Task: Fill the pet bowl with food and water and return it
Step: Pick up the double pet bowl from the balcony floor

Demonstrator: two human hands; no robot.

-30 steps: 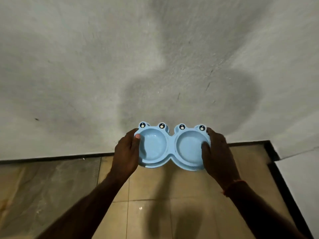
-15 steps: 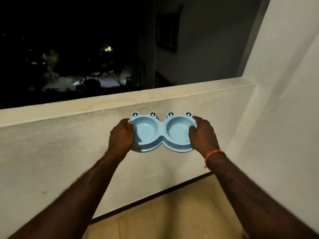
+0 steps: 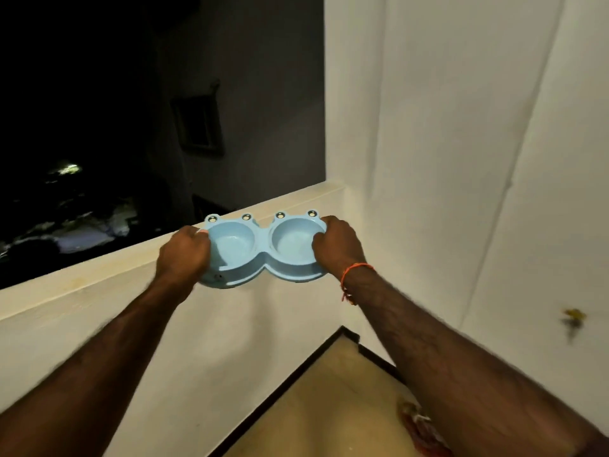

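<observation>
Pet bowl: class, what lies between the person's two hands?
In the head view, only the blue double pet bowl lies between left hand and right hand.

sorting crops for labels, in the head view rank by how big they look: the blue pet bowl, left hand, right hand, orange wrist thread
1. blue pet bowl
2. left hand and right hand: look alike, unranked
3. orange wrist thread

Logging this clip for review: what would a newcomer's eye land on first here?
The light blue double pet bowl at centre, both wells empty, with frog-eye knobs along its far rim. The left hand and right hand grip its two ends in front of a pale parapet ledge. Beyond the ledge is dark night; a white wall rises at right.
</observation>
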